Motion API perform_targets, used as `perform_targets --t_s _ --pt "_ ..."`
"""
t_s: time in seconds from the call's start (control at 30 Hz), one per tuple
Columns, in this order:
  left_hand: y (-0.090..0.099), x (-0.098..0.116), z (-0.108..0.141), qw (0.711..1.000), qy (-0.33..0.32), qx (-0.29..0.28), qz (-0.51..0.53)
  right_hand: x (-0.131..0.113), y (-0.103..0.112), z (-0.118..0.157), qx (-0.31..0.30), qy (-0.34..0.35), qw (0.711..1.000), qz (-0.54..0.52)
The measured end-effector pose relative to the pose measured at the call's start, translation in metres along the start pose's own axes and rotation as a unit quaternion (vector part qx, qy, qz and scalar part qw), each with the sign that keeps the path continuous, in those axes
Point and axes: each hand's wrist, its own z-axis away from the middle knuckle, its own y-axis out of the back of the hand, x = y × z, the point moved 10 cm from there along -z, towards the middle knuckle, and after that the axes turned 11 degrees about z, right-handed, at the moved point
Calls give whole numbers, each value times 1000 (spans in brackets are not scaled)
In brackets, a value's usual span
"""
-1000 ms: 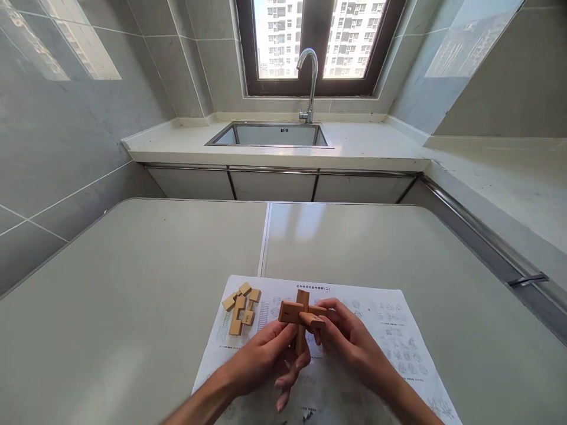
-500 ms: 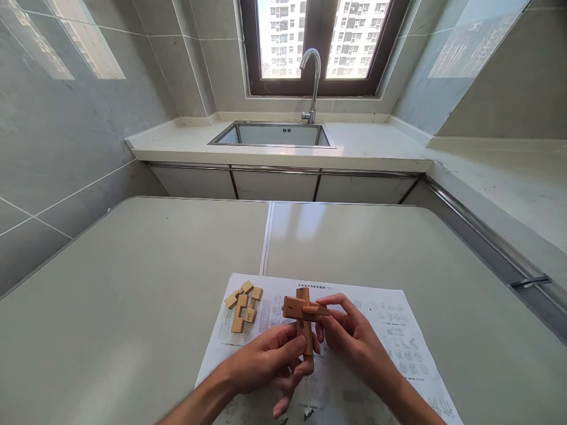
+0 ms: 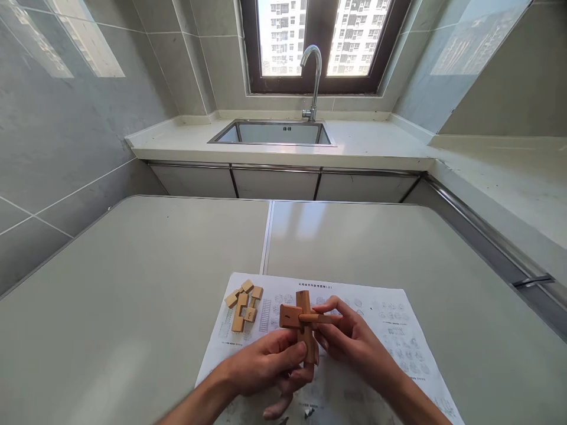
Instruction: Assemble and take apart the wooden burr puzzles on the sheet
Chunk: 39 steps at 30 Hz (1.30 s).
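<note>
A partly joined wooden burr puzzle (image 3: 303, 304), made of crossing notched pieces, is held above a printed sheet (image 3: 381, 366). My left hand (image 3: 272, 360) is closed round the lower end of its upright piece, thumb on the front. With thumb and fingers, my right hand (image 3: 349, 330) pinches the right end of the crosswise wooden piece (image 3: 319, 318). A square-ended block (image 3: 290, 316) with a dark mark juts out to the left. Several loose wooden puzzle pieces (image 3: 240, 313) lie on the sheet's upper left part. The joint's inside is hidden.
The sheet lies on a pale table (image 3: 133, 283) with a centre seam (image 3: 266, 242). Beyond the table's far edge are a counter (image 3: 177, 139), a sink (image 3: 325, 133) and a tap (image 3: 317, 77) below a window. A tiled wall (image 3: 66, 118) borders the left side.
The puzzle has turned slightly in my hands, and its crosswise piece sits a little lower and further right. My right fingers have shifted along with it. The loose pieces have stayed put.
</note>
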Motion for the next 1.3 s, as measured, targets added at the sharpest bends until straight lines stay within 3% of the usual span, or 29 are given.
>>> perform_targets --t_s 0.27,0.53,0.67,0.8,0.9,1.1,1.3 --pt "1 3 0 999 -17 7 28 -3 -7 2 -31 13 999 -42" --pt "21 1 -1 996 -35 69 39 -2 1 -2 -24 18 1000 11" --pt "25 2 -2 994 -41 92 46 2 -6 -2 -63 6 998 17" --pt "30 9 -3 988 -71 132 48 7 -14 -1 -97 -19 994 -42" --pt "30 12 -4 986 -81 132 59 9 -6 -3 -49 -46 992 -111" --pt "28 15 -5 984 -92 135 74 0 34 -1 150 -22 969 -196" --pt "29 15 -4 983 -94 141 70 -7 61 3 231 55 939 -249"
